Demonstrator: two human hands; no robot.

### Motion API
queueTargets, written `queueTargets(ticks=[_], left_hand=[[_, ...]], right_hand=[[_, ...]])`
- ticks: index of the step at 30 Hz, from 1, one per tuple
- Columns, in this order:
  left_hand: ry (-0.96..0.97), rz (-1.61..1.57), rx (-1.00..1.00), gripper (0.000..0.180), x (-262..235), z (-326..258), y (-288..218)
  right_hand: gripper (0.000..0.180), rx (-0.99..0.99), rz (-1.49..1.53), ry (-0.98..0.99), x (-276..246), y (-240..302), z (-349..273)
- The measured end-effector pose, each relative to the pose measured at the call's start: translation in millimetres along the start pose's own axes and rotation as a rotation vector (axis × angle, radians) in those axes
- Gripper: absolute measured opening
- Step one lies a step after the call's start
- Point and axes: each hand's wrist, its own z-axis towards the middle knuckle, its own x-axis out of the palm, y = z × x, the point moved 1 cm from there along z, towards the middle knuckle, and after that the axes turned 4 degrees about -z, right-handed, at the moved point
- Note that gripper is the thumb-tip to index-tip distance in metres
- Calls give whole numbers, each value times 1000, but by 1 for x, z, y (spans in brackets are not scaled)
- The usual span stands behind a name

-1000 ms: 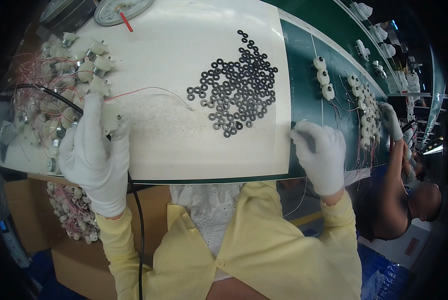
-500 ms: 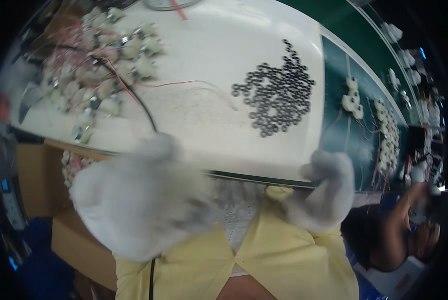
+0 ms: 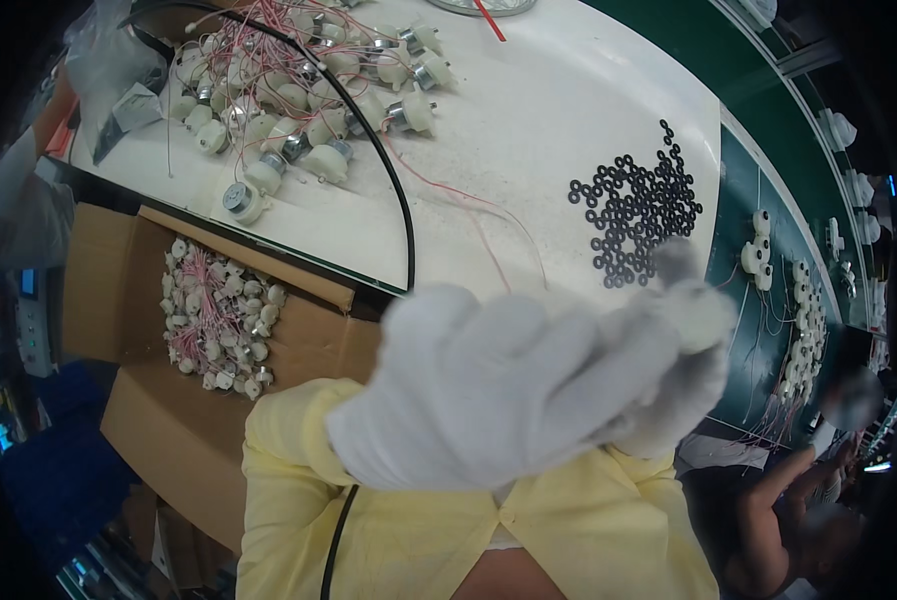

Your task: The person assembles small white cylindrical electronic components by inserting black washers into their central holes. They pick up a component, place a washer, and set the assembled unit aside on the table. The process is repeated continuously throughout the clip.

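Note:
My left hand (image 3: pixel 508 390), in a white glove, reaches across in front of my chest with its fingers bent toward the right. At its fingertips is a small motor with a round white housing (image 3: pixel 698 318), blurred by motion. My gloved right hand (image 3: pixel 683 395) is closed around the same piece from the right, a grey-smudged fingertip above it. My left hand hides much of the right one. Just beyond the hands, many black rings (image 3: pixel 633 210) lie spread on the white tabletop (image 3: pixel 508 120).
White motors with pink wires (image 3: pixel 318 110) are heaped at the far left, a black cable (image 3: pixel 393 180) crossing them. An open cardboard box (image 3: pixel 308 340) below the table edge holds more. Motors (image 3: pixel 803 320) line a green surface (image 3: pixel 738 210) at right. Another person (image 3: pixel 768 520) sits at lower right.
My left hand has swung right, from over the box side to my right hand, bringing the white motor with it. The view has shifted, so the table contents appear farther right.

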Motion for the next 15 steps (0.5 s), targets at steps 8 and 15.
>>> queueTargets(ticks=[8,15], left_hand=[[-193,585,-424,37,-45,-72,162],[-54,302,-315,46,-18,-85,133]], right_hand=[[48,24,-360,312,-66,127,-25],[21,239,-1374,-360,-56,97,-14]])
